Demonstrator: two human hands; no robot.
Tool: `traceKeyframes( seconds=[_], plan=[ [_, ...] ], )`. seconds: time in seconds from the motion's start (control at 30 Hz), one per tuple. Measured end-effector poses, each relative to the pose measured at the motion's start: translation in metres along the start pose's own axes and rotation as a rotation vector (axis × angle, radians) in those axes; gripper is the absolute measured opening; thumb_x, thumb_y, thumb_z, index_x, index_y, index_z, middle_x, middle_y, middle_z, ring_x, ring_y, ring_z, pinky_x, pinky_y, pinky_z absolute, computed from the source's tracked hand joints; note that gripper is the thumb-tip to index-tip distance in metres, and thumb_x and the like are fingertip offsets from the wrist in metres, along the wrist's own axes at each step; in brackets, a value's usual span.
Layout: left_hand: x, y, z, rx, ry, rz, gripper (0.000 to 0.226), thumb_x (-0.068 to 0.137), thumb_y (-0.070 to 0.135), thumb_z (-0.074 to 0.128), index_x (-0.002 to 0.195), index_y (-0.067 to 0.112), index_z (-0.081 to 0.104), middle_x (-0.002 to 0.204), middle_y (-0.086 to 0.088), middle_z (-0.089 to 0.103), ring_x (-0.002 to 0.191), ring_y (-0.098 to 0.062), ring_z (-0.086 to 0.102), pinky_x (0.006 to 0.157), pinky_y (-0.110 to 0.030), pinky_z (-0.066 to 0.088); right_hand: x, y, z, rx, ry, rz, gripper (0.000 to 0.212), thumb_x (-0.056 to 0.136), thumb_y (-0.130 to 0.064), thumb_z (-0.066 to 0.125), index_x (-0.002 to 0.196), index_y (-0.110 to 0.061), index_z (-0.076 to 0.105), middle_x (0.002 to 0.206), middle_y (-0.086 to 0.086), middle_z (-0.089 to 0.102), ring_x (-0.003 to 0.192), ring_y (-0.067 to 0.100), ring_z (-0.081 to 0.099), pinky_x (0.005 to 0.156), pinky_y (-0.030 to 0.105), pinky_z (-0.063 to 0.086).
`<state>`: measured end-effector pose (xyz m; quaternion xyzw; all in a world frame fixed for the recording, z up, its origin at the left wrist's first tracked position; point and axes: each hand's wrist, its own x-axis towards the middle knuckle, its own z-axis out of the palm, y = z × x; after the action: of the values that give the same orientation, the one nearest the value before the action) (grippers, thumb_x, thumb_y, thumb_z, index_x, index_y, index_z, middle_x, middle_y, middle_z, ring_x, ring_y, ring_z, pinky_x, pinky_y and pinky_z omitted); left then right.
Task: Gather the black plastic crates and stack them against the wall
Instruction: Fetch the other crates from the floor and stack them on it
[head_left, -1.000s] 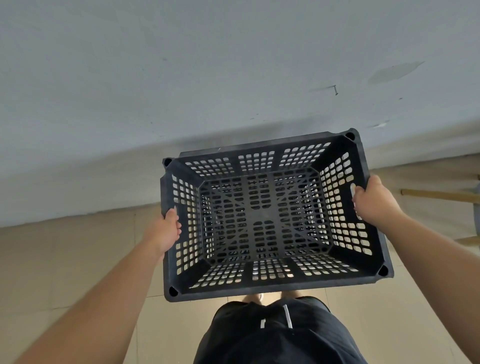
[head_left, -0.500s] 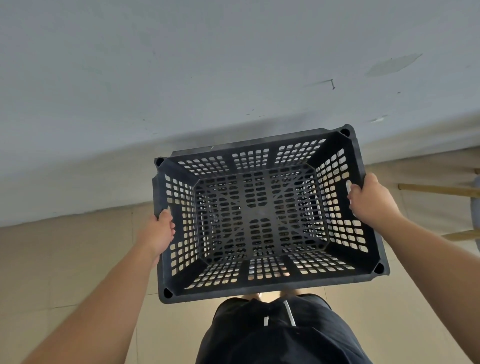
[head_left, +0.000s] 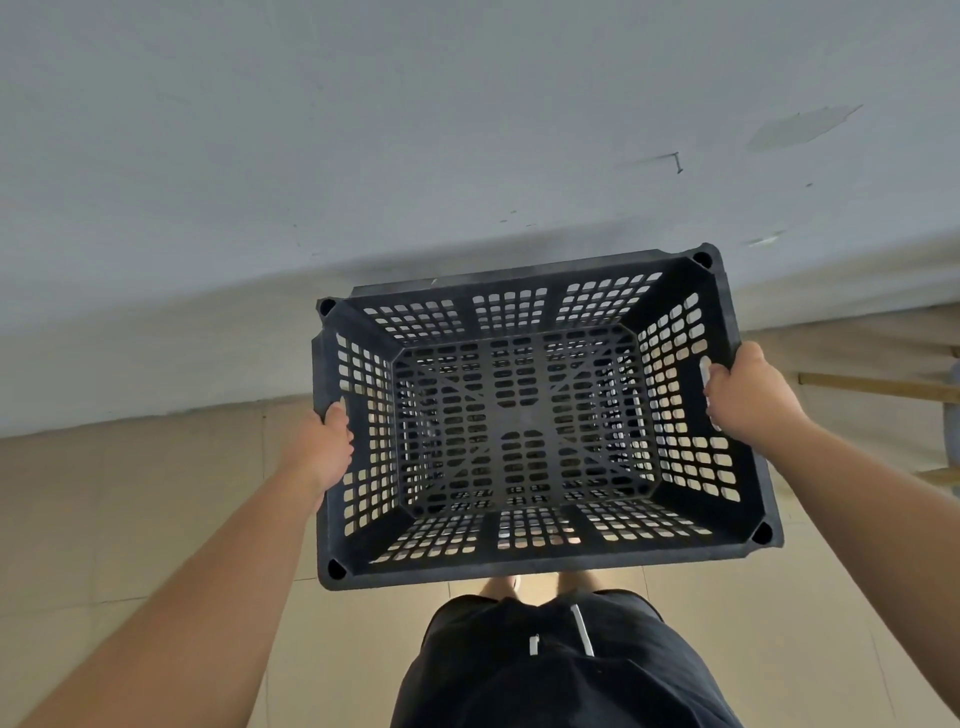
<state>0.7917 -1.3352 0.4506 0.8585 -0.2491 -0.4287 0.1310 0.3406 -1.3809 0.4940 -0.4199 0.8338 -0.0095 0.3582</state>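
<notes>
Transport of one black plastic crate (head_left: 519, 431) is the step in hand, judged from the carry posture. Left of the crate, the left hand (head_left: 324, 449) is closed on the crate's left short wall, thumb over the rim, fingers hidden outside the wall. The crate itself is held clear of the tiled floor (head_left: 130, 519), open side up and empty, in front of the person's dark shorts (head_left: 550, 670), with its far long rim near the grey wall (head_left: 363, 156); whether that rim touches the wall cannot be told. Right of the crate, the right hand (head_left: 748, 397) is closed on the right short wall at the handle slot. Beyond the crate's right side, a wooden bar (head_left: 878, 387) lies near the wall. No other crate is in view, so the stack location cannot be confirmed. The next move calls for lowering the crate level, both hands kept closed until it seats against the wall.
</notes>
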Motion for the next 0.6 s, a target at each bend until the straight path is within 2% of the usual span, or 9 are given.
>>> traceKeyframes(
  seconds=[0.1, 0.17, 0.3, 0.37, 0.4, 0.5, 0.6],
  plan=[
    [-0.003, -0.005, 0.0, -0.013, 0.019, -0.019, 0.053, 0.108, 0.048, 0.035, 0.118, 0.002, 0.061, 0.084, -0.002, 0.059, 0.073, -0.016, 0.058, 0.066, -0.031, 0.047, 0.002, -0.004, -0.003, 0.008, -0.002, 0.025, 0.023, 0.109, -0.027, 0.044, 0.12, -0.007, 0.04, 0.105, 0.019, 0.059, 0.089, 0.038, 0.063, 0.075, 0.05, 0.056],
    [-0.006, -0.012, 0.004, -0.009, 0.035, -0.027, 0.053, 0.108, 0.047, 0.036, 0.119, 0.002, 0.062, 0.084, -0.003, 0.061, 0.073, -0.016, 0.06, 0.065, -0.031, 0.048, 0.002, -0.005, -0.003, 0.012, 0.007, 0.026, 0.025, 0.109, -0.027, 0.044, 0.122, -0.006, 0.041, 0.105, 0.019, 0.06, 0.09, 0.039, 0.065, 0.077, 0.053, 0.058],
    [-0.01, -0.004, 0.002, 0.04, 0.04, -0.02, 0.046, 0.11, 0.041, 0.036, 0.102, 0.003, 0.061, 0.082, -0.008, 0.063, 0.071, -0.019, 0.059, 0.063, -0.029, 0.047, 0.0, -0.001, -0.001, 0.024, 0.024, 0.005, 0.023, 0.108, -0.03, 0.044, 0.113, -0.009, 0.04, 0.103, 0.022, 0.065, 0.088, 0.043, 0.068, 0.08, 0.058, 0.059],
    [-0.007, 0.001, -0.001, 0.071, 0.043, 0.025, 0.04, 0.109, 0.039, 0.037, 0.089, 0.01, 0.057, 0.09, -0.017, 0.068, 0.074, -0.025, 0.061, 0.069, -0.035, 0.05, -0.004, 0.001, 0.001, 0.028, 0.022, 0.014, 0.022, 0.108, -0.03, 0.044, 0.113, -0.01, 0.04, 0.101, 0.02, 0.064, 0.088, 0.042, 0.068, 0.079, 0.058, 0.059],
    [-0.006, 0.001, -0.002, 0.071, 0.05, 0.033, 0.042, 0.109, 0.04, 0.037, 0.088, 0.009, 0.057, 0.091, -0.018, 0.068, 0.075, -0.026, 0.061, 0.071, -0.038, 0.051, -0.007, 0.001, 0.003, 0.034, 0.027, 0.018, 0.021, 0.109, -0.03, 0.043, 0.113, -0.01, 0.04, 0.101, 0.019, 0.063, 0.088, 0.042, 0.067, 0.079, 0.057, 0.059],
    [-0.008, -0.003, -0.002, 0.063, 0.08, 0.029, 0.054, 0.107, 0.048, 0.036, 0.104, 0.0, 0.062, 0.081, -0.007, 0.063, 0.072, -0.024, 0.061, 0.073, -0.043, 0.054, -0.01, 0.003, 0.007, 0.045, 0.042, 0.028, 0.019, 0.109, -0.027, 0.042, 0.113, -0.009, 0.039, 0.101, 0.019, 0.061, 0.088, 0.041, 0.066, 0.076, 0.052, 0.058],
    [-0.015, -0.008, 0.003, 0.06, 0.099, 0.057, 0.05, 0.107, 0.047, 0.037, 0.105, 0.003, 0.06, 0.083, -0.007, 0.064, 0.075, -0.026, 0.064, 0.074, -0.045, 0.056, -0.006, -0.001, 0.004, 0.04, 0.042, 0.043, 0.021, 0.109, -0.026, 0.044, 0.118, -0.007, 0.041, 0.104, 0.019, 0.06, 0.091, 0.04, 0.064, 0.078, 0.053, 0.057]
  ],
)
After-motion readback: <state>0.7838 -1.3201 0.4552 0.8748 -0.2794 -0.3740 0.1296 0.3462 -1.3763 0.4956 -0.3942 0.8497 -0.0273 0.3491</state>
